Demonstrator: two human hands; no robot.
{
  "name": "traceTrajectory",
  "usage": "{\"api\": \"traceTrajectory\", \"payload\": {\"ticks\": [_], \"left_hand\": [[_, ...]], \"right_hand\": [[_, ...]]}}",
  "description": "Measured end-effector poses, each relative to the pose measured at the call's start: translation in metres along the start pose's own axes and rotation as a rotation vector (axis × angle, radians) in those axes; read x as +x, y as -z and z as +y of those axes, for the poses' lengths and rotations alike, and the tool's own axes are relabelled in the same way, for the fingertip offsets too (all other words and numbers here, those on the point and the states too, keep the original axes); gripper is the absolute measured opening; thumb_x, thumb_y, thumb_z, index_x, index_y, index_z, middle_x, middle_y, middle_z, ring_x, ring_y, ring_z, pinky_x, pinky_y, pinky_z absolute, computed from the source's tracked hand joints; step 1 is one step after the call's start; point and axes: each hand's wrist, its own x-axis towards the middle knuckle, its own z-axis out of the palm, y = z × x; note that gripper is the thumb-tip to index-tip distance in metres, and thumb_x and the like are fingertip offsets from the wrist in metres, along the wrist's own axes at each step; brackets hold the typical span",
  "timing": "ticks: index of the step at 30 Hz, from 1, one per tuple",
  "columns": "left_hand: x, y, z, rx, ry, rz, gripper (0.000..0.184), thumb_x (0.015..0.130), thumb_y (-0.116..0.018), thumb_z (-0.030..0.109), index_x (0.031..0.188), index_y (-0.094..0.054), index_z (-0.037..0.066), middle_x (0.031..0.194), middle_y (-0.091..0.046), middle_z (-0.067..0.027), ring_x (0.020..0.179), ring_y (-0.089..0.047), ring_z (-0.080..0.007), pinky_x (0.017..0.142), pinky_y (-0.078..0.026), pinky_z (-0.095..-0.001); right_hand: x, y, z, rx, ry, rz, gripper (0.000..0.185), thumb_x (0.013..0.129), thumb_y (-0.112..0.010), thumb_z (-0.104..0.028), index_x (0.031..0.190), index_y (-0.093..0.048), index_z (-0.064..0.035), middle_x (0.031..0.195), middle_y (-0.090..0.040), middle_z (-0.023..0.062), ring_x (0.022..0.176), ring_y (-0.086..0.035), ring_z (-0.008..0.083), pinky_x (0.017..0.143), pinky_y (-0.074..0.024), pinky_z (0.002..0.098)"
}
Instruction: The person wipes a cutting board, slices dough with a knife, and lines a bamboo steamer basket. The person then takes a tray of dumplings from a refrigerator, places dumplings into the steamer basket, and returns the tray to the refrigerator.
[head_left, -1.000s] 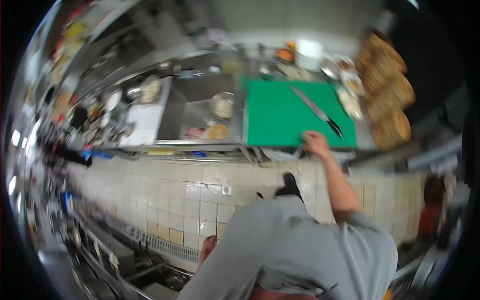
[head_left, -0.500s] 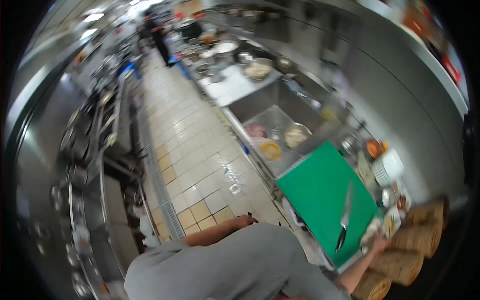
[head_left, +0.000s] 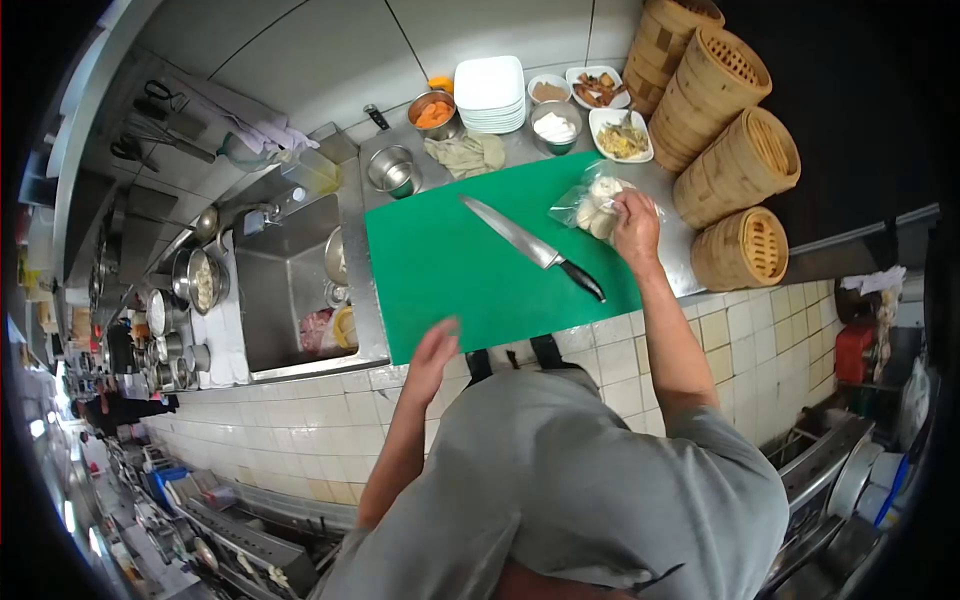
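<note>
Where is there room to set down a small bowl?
The green board is bare on its left, between the knife and sink, though the left hand is near its front corner. It's crowded on the right with the bag, right hand and bamboo steamers, and behind with plates and bowls.

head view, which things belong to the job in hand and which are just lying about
Likely the job:
- clear bag of white pieces, pinched by the right hand
- green board under it
- knife on the board

Probably just lying about:
- bamboo steamers
- stacked white dishes
- crumpled cloth
</note>
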Motion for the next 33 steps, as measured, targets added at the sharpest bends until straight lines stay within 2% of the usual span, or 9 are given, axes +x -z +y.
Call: {"api": "traceTrajectory", "payload": {"ticks": [3, 6, 8, 11, 16, 21, 25, 29, 33], "left_hand": [[0.069, -0.043, 0.067, -0.207, -0.066, -0.252, 0.068, 0.105, -0.065, 0.033, 0.161, -0.038, 0.008, 0.160, -0.045, -0.0168, 0.143, -0.048, -0.0296, 0.114, -0.044, -0.0439], [0.113, -0.069, 0.100, -0.285, 0.086, -0.199, 0.056, 0.104, -0.067, 0.030, 0.152, -0.049, 0.006, 0.145, -0.059, -0.0170, 0.130, -0.059, -0.0293, 0.105, -0.051, -0.0432], [0.141, -0.055, 0.084, 0.237, 0.180, -0.072, 0.041, 0.103, -0.068, 0.028, 0.136, -0.060, 0.004, 0.117, -0.071, -0.0112, 0.105, -0.070, -0.0242, 0.090, -0.058, -0.0385], [0.146, 0.000, 0.054, 0.079, 0.232, 0.015, 0.031, 0.101, -0.071, 0.028, 0.119, -0.064, 0.004, 0.092, -0.070, -0.0030, 0.082, -0.068, -0.0172, 0.075, -0.058, -0.0327], [0.139, 0.039, 0.016, -0.239, 0.155, 0.006, 0.040, 0.097, -0.075, 0.033, 0.122, -0.062, 0.006, 0.109, -0.065, -0.0071, 0.094, -0.065, -0.0210, 0.083, -0.057, -0.0418], [0.140, 0.046, 0.027, -0.474, 0.366, 0.009, 0.036, 0.102, -0.069, 0.031, 0.128, -0.060, 0.008, 0.113, -0.067, -0.0070, 0.096, -0.066, -0.0236, 0.078, -0.055, -0.0451], [0.143, 0.038, 0.026, -0.197, 0.300, 0.015, 0.034, 0.105, -0.067, 0.033, 0.124, -0.064, 0.006, 0.104, -0.070, -0.0060, 0.086, -0.067, -0.0204, 0.073, -0.055, -0.0370], [0.149, -0.004, 0.023, -0.221, -0.011, 0.248, 0.026, 0.107, -0.063, 0.028, 0.111, -0.070, 0.003, 0.093, -0.072, -0.0050, 0.076, -0.066, -0.0143, 0.066, -0.054, -0.0317], [0.125, -0.073, 0.088, -0.032, -0.150, 0.081, 0.023, 0.108, -0.061, 0.020, 0.101, -0.071, 0.001, 0.090, -0.072, -0.0051, 0.077, -0.066, -0.0132, 0.065, -0.054, -0.0317]], "right_hand": [[-0.020, 0.000, -0.075, 0.113, 0.165, -0.038, 0.012, 0.085, -0.068, 0.003, 0.094, -0.068, -0.0046, 0.104, -0.070, 0.0170, 0.106, -0.066, 0.0384, 0.094, -0.0536, 0.0465], [-0.044, -0.020, -0.122, 0.286, 0.241, -0.347, 0.017, 0.087, -0.072, -0.004, 0.104, -0.071, -0.0059, 0.111, -0.072, 0.0152, 0.110, -0.067, 0.0371, 0.097, -0.0539, 0.0452], [-0.066, -0.028, -0.117, 0.234, 0.103, -0.297, 0.023, 0.087, -0.073, -0.005, 0.110, -0.070, -0.0065, 0.116, -0.071, 0.0146, 0.112, -0.066, 0.0374, 0.098, -0.0526, 0.0457], [-0.103, -0.028, -0.094, -0.013, -0.053, -0.305, 0.035, 0.087, -0.075, -0.009, 0.122, -0.067, -0.0086, 0.123, -0.070, 0.0128, 0.118, -0.063, 0.0367, 0.099, -0.0498, 0.0463], [-0.165, -0.014, -0.075, -0.249, -0.082, -0.423, 0.046, 0.089, -0.072, -0.009, 0.134, -0.061, -0.0100, 0.125, -0.067, 0.0142, 0.123, -0.057, 0.0357, 0.100, -0.0457, 0.0470], [-0.206, -0.004, -0.088, -0.287, -0.473, -0.397, 0.029, 0.079, -0.070, -0.004, 0.107, -0.064, -0.0032, 0.107, -0.067, 0.0199, 0.102, -0.063, 0.0409, 0.082, -0.0495, 0.0530], [-0.255, 0.028, -0.069, -0.112, -0.537, -0.514, 0.021, 0.074, -0.069, -0.003, 0.093, -0.061, 0.0004, 0.096, -0.065, 0.0221, 0.089, -0.063, 0.0427, 0.076, -0.0494, 0.0526], [-0.292, 0.078, -0.047, 0.184, -0.634, -0.380, 0.018, 0.075, -0.065, 0.002, 0.091, -0.056, -0.0016, 0.076, -0.053, 0.0070, 0.072, -0.050, 0.0217, 0.067, -0.0442, 0.0390], [-0.308, 0.123, -0.012, 0.354, -0.766, -0.273, 0.013, 0.080, -0.063, 0.003, 0.087, -0.056, -0.0046, 0.072, -0.049, 0.0007, 0.068, -0.049, 0.0130, 0.061, -0.0420, 0.0327]]}}
